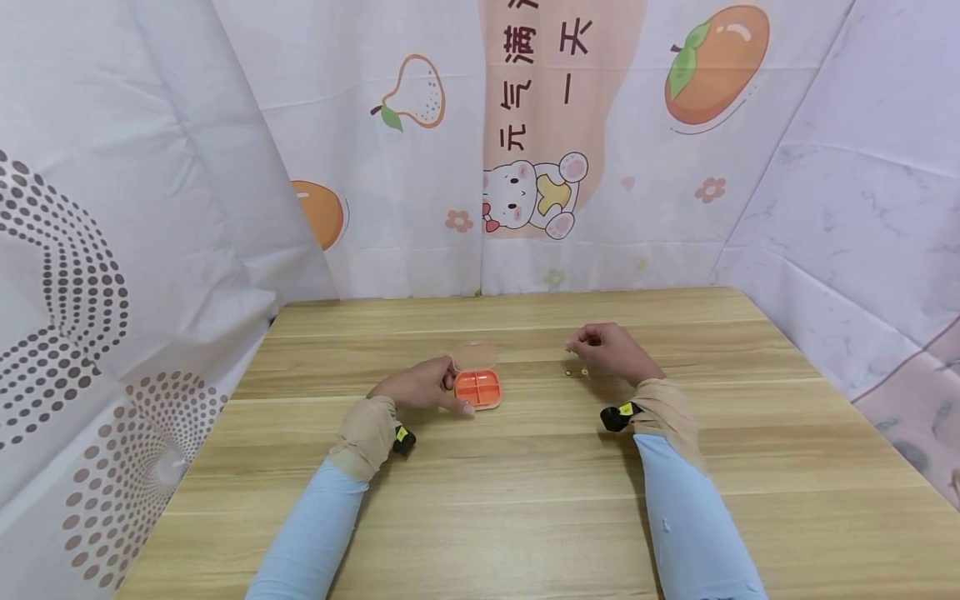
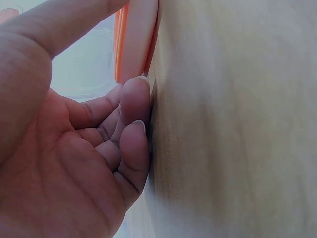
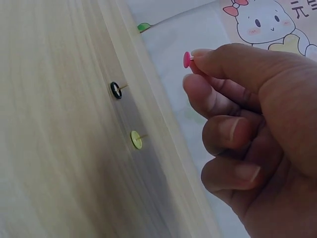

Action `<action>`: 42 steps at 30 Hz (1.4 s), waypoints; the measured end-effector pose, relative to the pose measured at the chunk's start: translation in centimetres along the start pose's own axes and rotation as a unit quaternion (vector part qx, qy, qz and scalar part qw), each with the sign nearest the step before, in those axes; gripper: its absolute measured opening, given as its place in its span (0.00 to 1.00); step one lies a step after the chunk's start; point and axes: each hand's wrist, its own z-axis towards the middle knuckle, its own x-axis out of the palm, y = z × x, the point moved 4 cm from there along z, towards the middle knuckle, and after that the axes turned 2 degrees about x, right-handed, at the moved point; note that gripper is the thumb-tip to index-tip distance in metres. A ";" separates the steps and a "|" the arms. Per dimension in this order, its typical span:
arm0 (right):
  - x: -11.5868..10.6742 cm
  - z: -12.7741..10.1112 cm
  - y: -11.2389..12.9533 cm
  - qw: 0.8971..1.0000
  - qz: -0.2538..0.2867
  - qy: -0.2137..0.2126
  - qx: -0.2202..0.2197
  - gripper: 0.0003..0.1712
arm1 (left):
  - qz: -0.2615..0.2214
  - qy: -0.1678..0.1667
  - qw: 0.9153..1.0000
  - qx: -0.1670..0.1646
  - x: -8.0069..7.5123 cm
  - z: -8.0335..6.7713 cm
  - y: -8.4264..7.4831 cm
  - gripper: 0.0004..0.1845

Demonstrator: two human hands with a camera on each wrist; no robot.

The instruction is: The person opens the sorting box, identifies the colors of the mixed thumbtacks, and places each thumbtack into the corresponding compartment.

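An orange pill box (image 1: 477,389) with several compartments lies on the table, its clear lid (image 1: 475,356) folded back behind it. My left hand (image 1: 426,386) holds the box at its left side, thumb along the front edge; in the left wrist view the other fingers are curled beside it. My right hand (image 1: 613,350) is raised at the right, pinching a pink thumbtack (image 3: 186,60) by its pin between thumb and forefinger. Below that hand, a black-rimmed thumbtack (image 3: 116,90) and a yellow thumbtack (image 3: 136,140) rest head-down, pins up.
The wooden table (image 1: 495,500) reaches back to a printed curtain (image 1: 405,183). More fabric hangs along the left and right sides. Each wrist carries a small black camera, such as the right one (image 1: 617,417).
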 end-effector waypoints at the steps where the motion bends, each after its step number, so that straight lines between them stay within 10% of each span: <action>1: 0.1 0.0 0.1 1.000 0.001 0.003 0.000 0.11 | 0.000 0.000 1.000 0.000 0.0 0.0 0.0 0.29; 42: 2.7 0.9 3.0 0.997 -0.029 0.057 -0.047 0.10 | -0.004 -0.003 1.000 -0.006 -0.1 -0.3 -0.6 0.30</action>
